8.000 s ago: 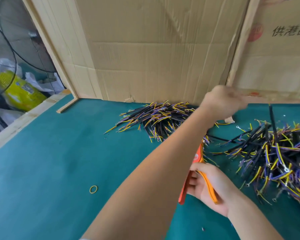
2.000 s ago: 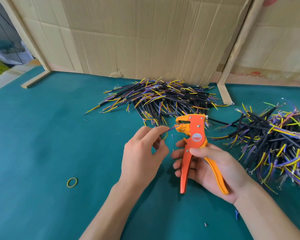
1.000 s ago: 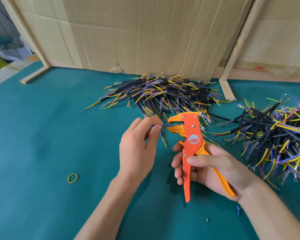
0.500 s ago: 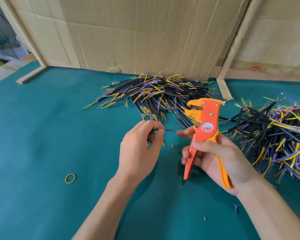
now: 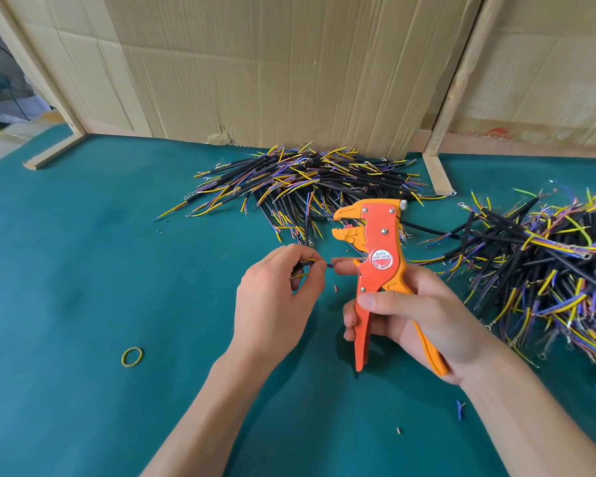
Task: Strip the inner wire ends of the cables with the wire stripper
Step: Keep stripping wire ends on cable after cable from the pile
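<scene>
Here, the right hand (image 5: 413, 315) clenches the two long handles of an orange and yellow plastic wire stripper (image 5: 379, 266), a flat-sided tool with rivets and a round red label, standing upright at about 3 o'clock from the left hand (image 5: 276, 301). Its beak-shaped jaws, toothed inside, gape toward 9 o'clock. The left hand's thumb and curled fingers pinch a short black-sheathed cable (image 5: 307, 265), whose thin yellow and purple inner wires poke out; the purple tip lies just beside the right forefinger, below the jaws.

At 12 o'clock lies a bristling heap of black cables with yellow and purple wire ends (image 5: 310, 184); at 3 o'clock, a second, looser tangle of the same cables (image 5: 547, 256). The smooth teal table mat (image 5: 83, 277) also bears a thin yellow rubber band (image 5: 132, 356) at 8 o'clock and small snippets of insulation. Creased corrugated cardboard sheets (image 5: 272, 70) on pale wooden battens wall the far edge.
</scene>
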